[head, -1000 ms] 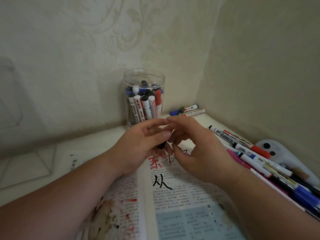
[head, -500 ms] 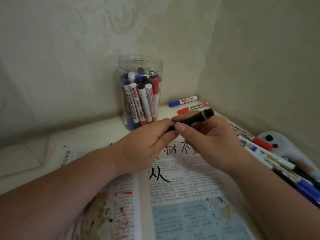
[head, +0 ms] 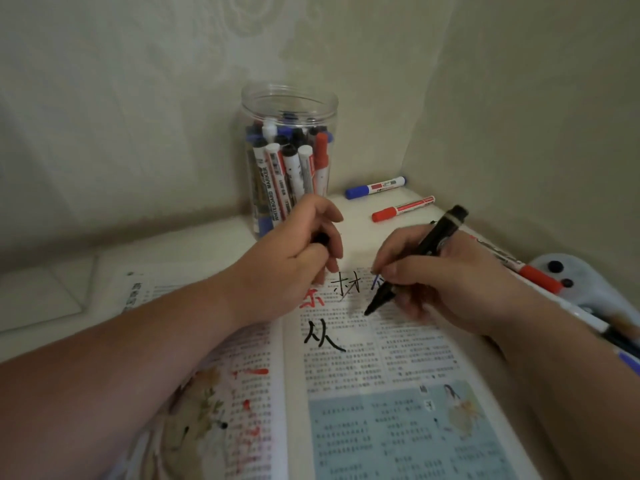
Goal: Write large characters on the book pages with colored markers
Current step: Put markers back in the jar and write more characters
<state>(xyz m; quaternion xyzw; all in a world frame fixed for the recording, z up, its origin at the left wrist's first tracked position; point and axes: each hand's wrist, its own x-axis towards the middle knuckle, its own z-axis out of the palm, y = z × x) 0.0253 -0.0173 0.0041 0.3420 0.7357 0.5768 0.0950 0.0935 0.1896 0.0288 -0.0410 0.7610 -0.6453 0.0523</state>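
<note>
Book point(head: 381, 368): lies open on the desk point(head: 207, 244), near centre, with printed text on both pages and a pale blue panel on the near part of the right page.

Right hand point(head: 460, 282): fingers curled round a black marker point(head: 415, 261), gripped low on the barrel. The marker slopes up and to the right, uncapped tip down at the upper right page. Blur prevents confirming contact with the paper.

Left hand point(head: 298, 251): rests at the far edge of the book by the centre fold, fingers closed round a short black piece point(head: 322, 238), mostly hidden.

Writing on the right page: a large black "从" point(head: 322, 336); beyond it a thin black "材" point(head: 346, 284); a red character point(head: 311, 301) partly covered by the left hand.

Clear jar point(head: 291, 105): stands in the far corner, full of upright markers; one label reads "WHITEBOARD MARKER".

Blue-capped marker point(head: 375, 187) and red-capped marker point(head: 403, 209): lie flat right of the jar, labels too small to read.

More markers point(head: 533, 271) lie along the right edge.
</note>
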